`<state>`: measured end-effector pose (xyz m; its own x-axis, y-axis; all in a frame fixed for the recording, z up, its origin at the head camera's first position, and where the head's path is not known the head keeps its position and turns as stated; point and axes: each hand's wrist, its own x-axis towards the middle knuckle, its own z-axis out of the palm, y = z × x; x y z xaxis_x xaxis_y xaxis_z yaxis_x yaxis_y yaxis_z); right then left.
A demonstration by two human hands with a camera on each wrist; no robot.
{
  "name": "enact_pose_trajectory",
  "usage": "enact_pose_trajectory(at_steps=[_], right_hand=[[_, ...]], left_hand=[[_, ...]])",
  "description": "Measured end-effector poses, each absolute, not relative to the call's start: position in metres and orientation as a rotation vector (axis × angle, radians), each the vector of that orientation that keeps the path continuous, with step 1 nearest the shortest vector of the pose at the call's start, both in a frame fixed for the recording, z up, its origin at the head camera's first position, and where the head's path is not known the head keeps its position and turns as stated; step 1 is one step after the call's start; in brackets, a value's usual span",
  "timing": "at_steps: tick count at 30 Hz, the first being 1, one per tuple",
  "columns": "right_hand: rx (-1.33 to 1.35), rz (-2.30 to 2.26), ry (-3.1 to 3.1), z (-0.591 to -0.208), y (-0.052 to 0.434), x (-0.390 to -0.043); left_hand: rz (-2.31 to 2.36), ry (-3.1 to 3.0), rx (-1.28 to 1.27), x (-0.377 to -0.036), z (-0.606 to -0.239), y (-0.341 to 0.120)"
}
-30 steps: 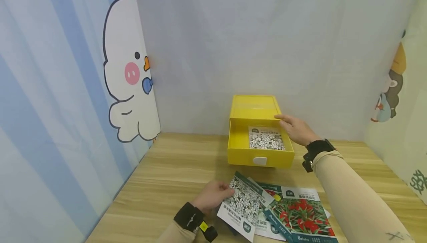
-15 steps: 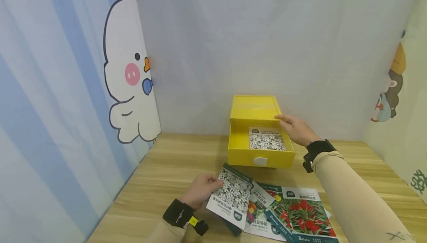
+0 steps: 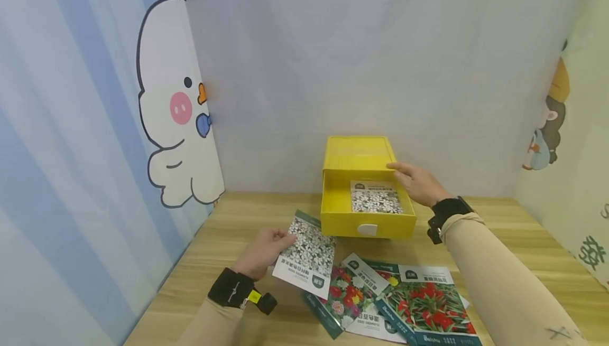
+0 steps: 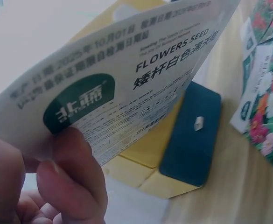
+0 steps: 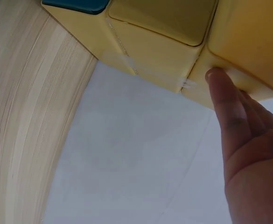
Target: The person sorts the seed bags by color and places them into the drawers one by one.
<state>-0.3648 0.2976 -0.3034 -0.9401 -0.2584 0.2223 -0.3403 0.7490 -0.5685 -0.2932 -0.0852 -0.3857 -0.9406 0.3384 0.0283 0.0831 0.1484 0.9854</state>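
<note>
My left hand [image 3: 263, 251] pinches a flower seed packet [image 3: 309, 248] by its left edge, thumb on top. White blossoms cover its front, and in the left wrist view its printed back [image 4: 127, 93] faces the camera. It is held just left of and below a pulled-out yellow drawer [image 3: 340, 224] with a white pull tab. Inside the drawer lies a matching white-flower packet [image 3: 376, 202]. My right hand [image 3: 421, 185] rests against the right side of the yellow drawer cabinet [image 3: 359, 153], fingers extended; the right wrist view shows one fingertip [image 5: 214, 73] touching it.
Several more seed packets overlap on the wooden table [image 3: 247, 214] at the front, including a red-flower packet [image 3: 435, 304] and a mixed-colour one [image 3: 349, 296]. Below the yellow drawer, a dark teal drawer front [image 4: 192, 135] has a white pull tab. A grey curtain [image 3: 276, 97] hangs behind.
My left hand has carried the white-flower packet leftward and up, off the pile, uncovering the mixed-colour packet beneath. The right hand stays at the cabinet's side.
</note>
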Motion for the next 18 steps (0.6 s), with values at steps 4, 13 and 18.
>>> enact_pose_trajectory(at_steps=[4, 13, 18], right_hand=[[0.486, 0.956, -2.811, -0.303, 0.297, -0.364], [0.478, 0.977, -2.801, -0.302, 0.296, -0.363], [0.474, 0.977, -2.806, -0.303, 0.296, -0.364]], left_hand=[[1.898, 2.227, 0.389, -0.295, -0.373, -0.091], [1.886, 2.297, 0.324, -0.295, -0.350, -0.097], [1.901, 2.330, 0.310, -0.296, -0.344, -0.102]])
